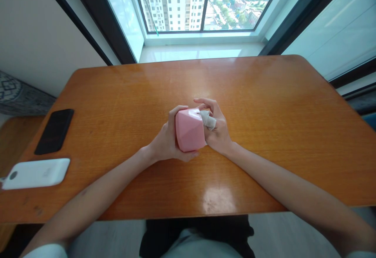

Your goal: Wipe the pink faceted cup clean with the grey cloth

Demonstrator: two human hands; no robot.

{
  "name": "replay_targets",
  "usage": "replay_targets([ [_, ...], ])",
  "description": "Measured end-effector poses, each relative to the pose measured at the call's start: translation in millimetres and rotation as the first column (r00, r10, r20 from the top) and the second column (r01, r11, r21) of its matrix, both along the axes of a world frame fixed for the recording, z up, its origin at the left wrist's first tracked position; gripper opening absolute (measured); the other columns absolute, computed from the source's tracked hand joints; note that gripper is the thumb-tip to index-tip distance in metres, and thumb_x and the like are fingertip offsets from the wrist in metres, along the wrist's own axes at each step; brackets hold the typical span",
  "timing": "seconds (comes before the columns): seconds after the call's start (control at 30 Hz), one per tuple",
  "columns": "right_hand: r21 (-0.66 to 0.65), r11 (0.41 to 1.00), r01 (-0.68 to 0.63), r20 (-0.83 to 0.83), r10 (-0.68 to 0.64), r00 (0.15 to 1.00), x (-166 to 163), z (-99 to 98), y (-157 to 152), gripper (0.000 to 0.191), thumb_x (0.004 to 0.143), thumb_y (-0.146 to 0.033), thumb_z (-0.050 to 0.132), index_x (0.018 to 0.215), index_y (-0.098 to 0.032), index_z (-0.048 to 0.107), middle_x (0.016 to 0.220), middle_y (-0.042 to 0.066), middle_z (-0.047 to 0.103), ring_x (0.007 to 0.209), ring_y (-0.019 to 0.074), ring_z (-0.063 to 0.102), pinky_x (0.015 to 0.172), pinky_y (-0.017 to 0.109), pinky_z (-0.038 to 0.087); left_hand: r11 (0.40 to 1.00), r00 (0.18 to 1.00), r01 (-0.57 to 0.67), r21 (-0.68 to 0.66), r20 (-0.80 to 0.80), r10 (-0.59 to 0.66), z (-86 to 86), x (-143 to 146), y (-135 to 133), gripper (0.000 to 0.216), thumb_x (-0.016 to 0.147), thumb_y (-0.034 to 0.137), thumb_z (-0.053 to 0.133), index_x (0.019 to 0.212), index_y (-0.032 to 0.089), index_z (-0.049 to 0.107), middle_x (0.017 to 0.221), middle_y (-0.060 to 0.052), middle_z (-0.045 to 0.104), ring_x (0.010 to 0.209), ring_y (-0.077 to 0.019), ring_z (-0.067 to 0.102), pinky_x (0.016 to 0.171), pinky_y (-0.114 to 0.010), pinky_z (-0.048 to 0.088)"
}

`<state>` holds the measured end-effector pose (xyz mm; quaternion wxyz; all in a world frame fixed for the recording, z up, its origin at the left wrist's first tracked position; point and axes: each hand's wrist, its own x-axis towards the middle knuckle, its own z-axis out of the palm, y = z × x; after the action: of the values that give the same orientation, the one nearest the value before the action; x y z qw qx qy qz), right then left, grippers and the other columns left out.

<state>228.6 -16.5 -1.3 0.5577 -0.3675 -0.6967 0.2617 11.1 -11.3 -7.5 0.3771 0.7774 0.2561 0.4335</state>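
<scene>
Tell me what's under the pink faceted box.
The left hand curls fingertips under the near edge of the pink faceted box, over the orange wooden table. Whether box touches table is hidden.

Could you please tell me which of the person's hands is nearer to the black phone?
Left. The left hand grips the pink box, right of the phone; the right hand is beyond the box, farther off.

pink faceted box [189, 134] between left hand [166, 142] and right hand [216, 129], on orange table [264, 105]
</scene>
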Motion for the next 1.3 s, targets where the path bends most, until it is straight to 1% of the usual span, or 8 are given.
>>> replay_targets([
  [0.17, 0.081, 0.996, 0.043, 0.041, -0.047, 0.998, 0.2, 0.7, -3.7, 0.025, 0.108, -0.037, 0.069, 0.133, -0.035, 0.071, 0.153, 0.008, 0.068, 0.122, 0.0294, 0.072, 0.103, 0.055, 0.066, 0.955, 0.981, 0.185, -0.23, 0.095, -0.167, 9.2, -0.3, -0.2, 0.088, 0.082, 0.076, 0.092, 0.144, 0.021, 0.061, 0.137, -0.017, 0.073, 0.135, -0.0419, 0.07, 0.11, -0.055, 0.064],
  [0.27, 0.141, 0.989, 0.049, 0.064, -0.059, 0.996, 1.0, 0.7, -6.4, 0.013, 0.108, -0.034, 0.07, 0.119, -0.034, 0.075, 0.155, 0.008, 0.069, 0.123, 0.03, 0.073, 0.102, 0.055, 0.066, 0.819, 0.949, 0.317, -0.479, 0.163, -0.271, 16.5, -2.9, -3.5, 0.075, 0.09, 0.083, 0.082, 0.129, 0.019, 0.071, 0.115, -0.014, 0.08, 0.111, -0.0365, 0.08, 0.095, -0.047, 0.069],
  [0.43, 0.221, 0.974, 0.043, 0.096, -0.066, 0.993, 1.2, 0.6, -9.4, 0.012, 0.106, -0.03, 0.065, 0.102, -0.031, 0.076, 0.153, 0.008, 0.071, 0.122, 0.0309, 0.073, 0.099, 0.056, 0.069, 0.567, 0.9, 0.431, -0.702, 0.289, -0.326, 21.6, -9.6, -3.6, 0.084, 0.092, 0.092, 0.071, 0.127, 0.015, 0.076, 0.111, -0.019, 0.086, 0.092, -0.033, 0.084, 0.065, -0.033, 0.067],
  [0.73, 0.265, 0.964, -0.01, 0.109, -0.019, 0.994, 1.2, -0.6, -14.4, 0.024, 0.11, -0.028, 0.059, 0.107, -0.031, 0.082, 0.157, 0.008, 0.074, 0.131, 0.0306, 0.077, 0.106, 0.053, 0.071, 0.347, 0.841, 0.467, -0.813, 0.287, -0.458, 9.5, -16.5, 12.4, 0.109, 0.093, 0.107, 0.041, 0.114, 0.008, 0.082, 0.095, -0.023, 0.086, 0.059, -0.0285, 0.078, 0.05, -0.036, 0.065],
  [0.9, 0.127, 0.992, -0.008, 0.095, -0.004, 0.995, 0.3, 5.3, -17.0, 0.028, 0.113, -0.038, 0.061, 0.123, -0.031, 0.085, 0.145, 0.009, 0.083, 0.123, 0.0288, 0.083, 0.106, 0.048, 0.072, 0.442, 0.86, 0.489, -0.752, 0.331, -0.389, 6.4, -10.9, 6.5, 0.119, 0.092, 0.111, 0.031, 0.135, 0.012, 0.079, 0.115, -0.024, 0.086, 0.095, -0.0382, 0.087, 0.078, -0.046, 0.075],
  [1.0, -0.004, 1.0, 0.022, -0.022, -0.022, 1.0, -0.5, 9.4, -14.3, 0.027, 0.11, -0.045, 0.07, 0.127, -0.031, 0.085, 0.142, 0.009, 0.085, 0.123, 0.0281, 0.083, 0.108, 0.046, 0.07, 0.695, 0.908, 0.415, -0.587, 0.309, -0.282, 2.2, -9.4, 8.5, 0.112, 0.097, 0.106, 0.036, 0.165, 0.021, 0.059, 0.149, -0.024, 0.075, 0.134, -0.0434, 0.078, 0.104, -0.054, 0.071],
  [1.1, -0.175, 0.984, -0.019, -0.17, -0.011, 0.985, -0.6, 10.7, -7.4, 0.034, 0.1, -0.051, 0.085, 0.126, -0.029, 0.084, 0.128, 0.007, 0.088, 0.11, 0.0249, 0.084, 0.1, 0.041, 0.07, 0.972, 0.966, 0.198, -0.129, 0.193, -0.171, -7.0, -10.6, 17.9, 0.132, 0.079, 0.099, 0.08, 0.183, 0.041, 0.023, 0.186, -0.019, 0.037, 0.163, -0.0476, 0.053, 0.124, -0.063, 0.059],
  [1.3, -0.36, 0.92, -0.154, -0.231, 0.072, 0.97, 0.8, 9.1, 3.9, 0.042, 0.091, -0.058, 0.093, 0.116, -0.025, 0.084, 0.12, 0.007, 0.088, 0.104, 0.0244, 0.082, 0.095, 0.039, 0.069, 0.907, 0.999, -0.019, 0.421, -0.035, 0.037, -18.4, -10.6, 27.0, 0.141, 0.074, 0.055, 0.11, 0.18, 0.047, 0.018, 0.185, -0.02, 0.032, 0.167, -0.0438, 0.047, 0.127, -0.066, 0.055],
])
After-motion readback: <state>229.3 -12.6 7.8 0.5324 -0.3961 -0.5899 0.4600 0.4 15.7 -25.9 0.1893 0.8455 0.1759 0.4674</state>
